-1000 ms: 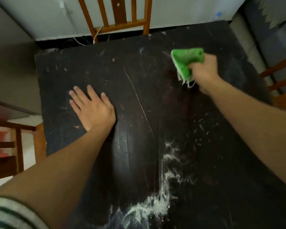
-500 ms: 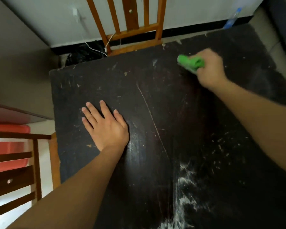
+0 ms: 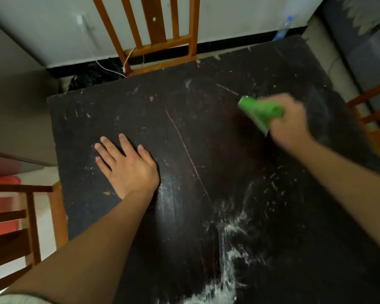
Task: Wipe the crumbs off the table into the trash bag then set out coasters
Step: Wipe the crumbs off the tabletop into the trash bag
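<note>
Two hands work a scratched dark table [image 3: 184, 249]: the left hand [image 3: 127, 165] stays flat, fingers spread, while the right hand [image 3: 291, 121], fist closed round a green cloth [image 3: 259, 111], has drawn back from the far edge. White crumbs [image 3: 228, 249] streak the near side. Beyond the far-left corner a black trash bag [image 3: 92, 76] lies beside a wooden chair [image 3: 160, 29]; a bottle [image 3: 282, 29] leans at the wall. Motion blurs the cloth and hides the right fingers.

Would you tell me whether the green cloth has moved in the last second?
Yes. The green cloth in the right hand has come back from the far edge of the table toward the person.
</note>
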`<action>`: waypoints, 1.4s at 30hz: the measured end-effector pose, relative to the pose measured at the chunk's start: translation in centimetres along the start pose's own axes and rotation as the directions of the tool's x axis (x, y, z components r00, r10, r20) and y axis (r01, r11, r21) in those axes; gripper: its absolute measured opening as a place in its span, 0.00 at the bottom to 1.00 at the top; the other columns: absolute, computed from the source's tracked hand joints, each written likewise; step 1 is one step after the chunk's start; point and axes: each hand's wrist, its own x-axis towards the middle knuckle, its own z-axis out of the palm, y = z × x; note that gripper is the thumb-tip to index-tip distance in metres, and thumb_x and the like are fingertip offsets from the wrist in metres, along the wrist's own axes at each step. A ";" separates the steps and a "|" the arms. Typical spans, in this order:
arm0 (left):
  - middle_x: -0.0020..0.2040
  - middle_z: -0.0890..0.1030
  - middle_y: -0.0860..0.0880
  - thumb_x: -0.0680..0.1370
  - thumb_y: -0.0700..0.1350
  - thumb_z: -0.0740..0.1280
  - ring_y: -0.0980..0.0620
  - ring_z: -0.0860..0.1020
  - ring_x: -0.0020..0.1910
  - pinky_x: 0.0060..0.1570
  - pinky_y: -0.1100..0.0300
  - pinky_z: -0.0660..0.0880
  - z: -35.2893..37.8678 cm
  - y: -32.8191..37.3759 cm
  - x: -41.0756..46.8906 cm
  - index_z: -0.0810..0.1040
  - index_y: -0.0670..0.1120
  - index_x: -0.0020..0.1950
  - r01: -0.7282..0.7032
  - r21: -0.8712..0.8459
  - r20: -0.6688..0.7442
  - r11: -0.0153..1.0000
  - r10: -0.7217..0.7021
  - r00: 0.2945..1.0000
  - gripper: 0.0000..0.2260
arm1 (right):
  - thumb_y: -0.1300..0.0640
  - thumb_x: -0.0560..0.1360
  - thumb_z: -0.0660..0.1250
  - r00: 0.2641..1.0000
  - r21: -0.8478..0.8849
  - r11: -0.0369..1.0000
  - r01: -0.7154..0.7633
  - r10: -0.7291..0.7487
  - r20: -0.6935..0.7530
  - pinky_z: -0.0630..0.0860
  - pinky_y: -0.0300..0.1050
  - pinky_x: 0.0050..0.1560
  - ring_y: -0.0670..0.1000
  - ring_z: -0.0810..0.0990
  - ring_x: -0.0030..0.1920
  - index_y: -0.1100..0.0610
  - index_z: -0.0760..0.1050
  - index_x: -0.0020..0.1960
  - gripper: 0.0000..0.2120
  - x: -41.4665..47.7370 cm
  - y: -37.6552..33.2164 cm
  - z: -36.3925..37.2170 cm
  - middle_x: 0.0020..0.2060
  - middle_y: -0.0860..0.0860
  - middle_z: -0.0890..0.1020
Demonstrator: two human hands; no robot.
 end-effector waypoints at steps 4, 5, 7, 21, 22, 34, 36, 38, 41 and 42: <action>0.79 0.52 0.36 0.82 0.52 0.51 0.38 0.47 0.78 0.76 0.42 0.47 0.2 -0.1 0.1 0.58 0.43 0.78 -0.007 0.023 -0.006 1.000 0.007 1.000 0.26 | 0.62 0.71 0.62 0.938 -0.182 0.937 -0.298 0.253 -0.235 0.74 0.48 0.59 0.58 0.79 0.57 0.59 0.79 0.60 0.19 11.4 4.3 -1.6 0.56 0.59 0.82; 0.79 0.52 0.36 0.82 0.52 0.50 0.38 0.47 0.78 0.76 0.42 0.47 0.2 0.0 0.1 0.57 0.44 0.78 -0.006 0.023 -0.004 1.000 0.006 1.000 0.26 | 0.63 0.72 0.62 0.935 -0.209 0.926 -0.313 0.263 -0.238 0.73 0.48 0.59 0.58 0.79 0.58 0.58 0.79 0.60 0.18 12.1 4.6 -1.3 0.56 0.59 0.82; 0.79 0.51 0.36 0.82 0.52 0.50 0.38 0.47 0.78 0.76 0.42 0.47 0.2 0.0 0.2 0.57 0.44 0.79 -0.005 0.023 0.002 1.000 0.005 1.000 0.26 | 0.64 0.73 0.63 0.947 -0.275 0.919 -0.283 0.224 -0.229 0.73 0.47 0.59 0.58 0.79 0.58 0.59 0.79 0.60 0.17 11.6 4.3 -0.3 0.56 0.59 0.81; 0.79 0.49 0.35 0.82 0.52 0.51 0.36 0.46 0.78 0.75 0.42 0.43 -0.5 -0.4 -0.1 0.57 0.43 0.78 -0.046 -0.073 0.025 0.996 0.048 0.999 0.26 | 0.57 0.64 0.79 0.884 -0.008 0.962 0.274 -0.248 0.397 0.74 0.48 0.57 0.49 0.73 0.57 0.53 0.81 0.57 0.22 -26.3 -1.1 3.6 0.55 0.49 0.77; 0.79 0.49 0.35 0.82 0.52 0.51 0.37 0.46 0.78 0.76 0.42 0.43 -0.6 -0.6 0.0 0.57 0.43 0.78 -0.053 -0.093 0.031 0.994 0.056 0.998 0.26 | 0.54 0.65 0.78 0.870 0.031 0.959 0.280 -0.267 0.414 0.74 0.48 0.56 0.47 0.72 0.56 0.53 0.81 0.57 0.20 -28.4 -1.5 3.8 0.54 0.47 0.77; 0.76 0.61 0.34 0.81 0.40 0.58 0.35 0.56 0.76 0.75 0.44 0.53 -2.3 -8.1 -7.3 0.67 0.37 0.73 -0.391 -0.168 -0.003 0.905 0.396 0.918 0.20 | 0.68 0.71 0.67 0.996 -0.099 0.992 -0.084 0.082 -0.022 0.74 0.45 0.57 0.57 0.80 0.54 0.55 0.83 0.54 0.16 -16.3 -1.0 1.1 0.51 0.55 0.82; 0.77 0.59 0.35 0.82 0.42 0.56 0.36 0.55 0.77 0.75 0.45 0.51 -1.6 -9.2 -7.5 0.65 0.38 0.74 -0.447 -0.118 -0.008 0.887 0.449 0.893 0.20 | 0.70 0.70 0.64 0.998 -0.183 0.981 -0.058 0.058 -0.004 0.74 0.49 0.57 0.60 0.79 0.54 0.58 0.83 0.55 0.18 -17.2 -1.7 2.5 0.52 0.59 0.82; 0.77 0.58 0.36 0.83 0.44 0.55 0.37 0.53 0.77 0.76 0.46 0.50 -1.3 -9.3 -7.3 0.64 0.39 0.75 -0.443 -0.103 -0.001 0.891 0.445 0.896 0.21 | 0.70 0.66 0.62 0.988 -0.159 0.976 0.149 -0.141 0.060 0.74 0.51 0.53 0.61 0.77 0.51 0.59 0.83 0.53 0.20 -20.8 -2.5 3.6 0.50 0.59 0.81; 0.77 0.57 0.36 0.82 0.43 0.55 0.37 0.53 0.77 0.76 0.45 0.50 -1.5 -9.1 -7.4 0.63 0.39 0.75 -0.432 -0.075 0.031 0.899 0.435 0.900 0.21 | 0.73 0.65 0.68 0.937 -0.041 0.971 0.236 -0.217 0.273 0.73 0.51 0.54 0.54 0.74 0.53 0.57 0.82 0.55 0.22 -27.8 -2.9 4.4 0.50 0.53 0.80; 0.77 0.58 0.35 0.82 0.43 0.56 0.36 0.53 0.77 0.75 0.44 0.51 -1.7 -8.9 -7.3 0.64 0.39 0.75 -0.426 -0.067 0.049 0.902 0.429 0.902 0.21 | 0.71 0.66 0.71 0.914 -0.004 0.973 0.229 -0.213 0.345 0.73 0.50 0.55 0.52 0.74 0.53 0.56 0.83 0.55 0.20 -29.8 -3.2 4.3 0.50 0.51 0.80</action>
